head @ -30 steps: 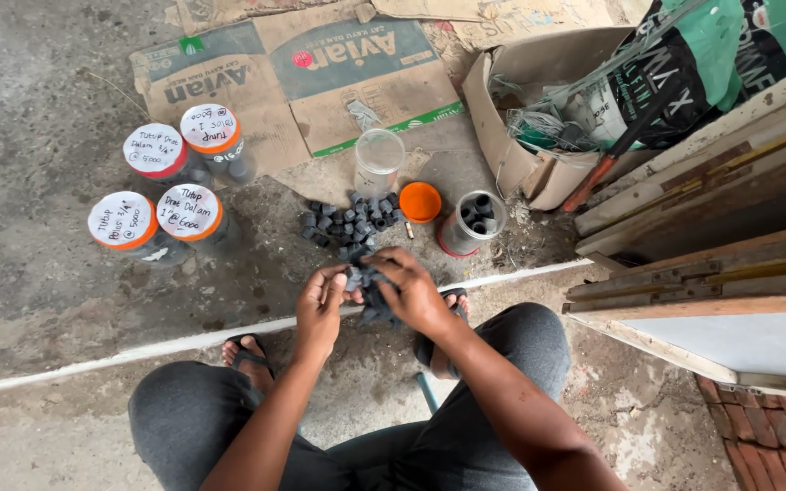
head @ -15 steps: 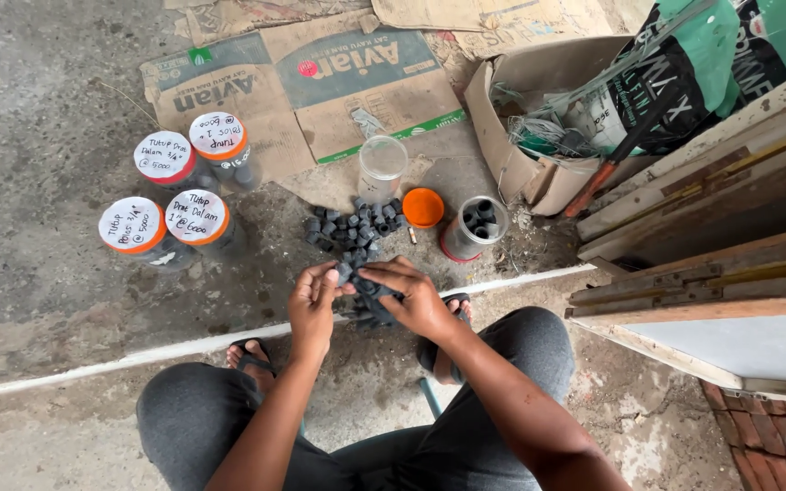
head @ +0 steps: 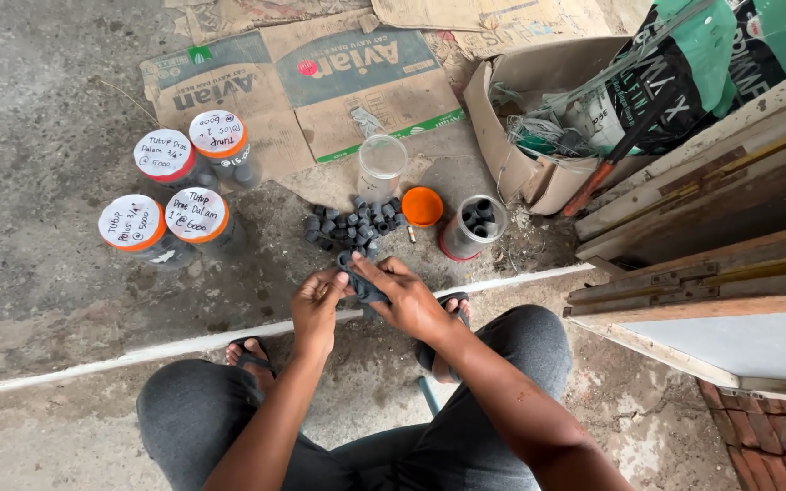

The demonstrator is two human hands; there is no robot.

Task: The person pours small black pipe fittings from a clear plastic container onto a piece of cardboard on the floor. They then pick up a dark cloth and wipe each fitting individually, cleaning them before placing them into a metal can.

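I squat on a concrete floor, and a heap of small dark grey pipe fittings (head: 352, 227) lies in front of my feet. My left hand (head: 317, 305) and my right hand (head: 407, 298) meet just below the heap, both closed on a few grey fittings (head: 363, 286) held between the fingers. An open clear jar (head: 479, 225) with several grey fittings inside stands to the right of the heap. Its orange lid (head: 422, 205) lies beside it. An empty clear jar (head: 381, 165) stands behind the heap.
Several closed jars with orange or red labelled lids (head: 181, 186) stand at the left. Flattened cardboard (head: 320, 86) lies behind them. An open cardboard box (head: 539, 127) with wires and a green-black sack (head: 693, 64) sit at the back right. Wooden boards (head: 711, 227) lean on the right.
Both hands have stayed together at the near edge of the heap, shifting slightly while handling the fittings. The view has drifted a little.
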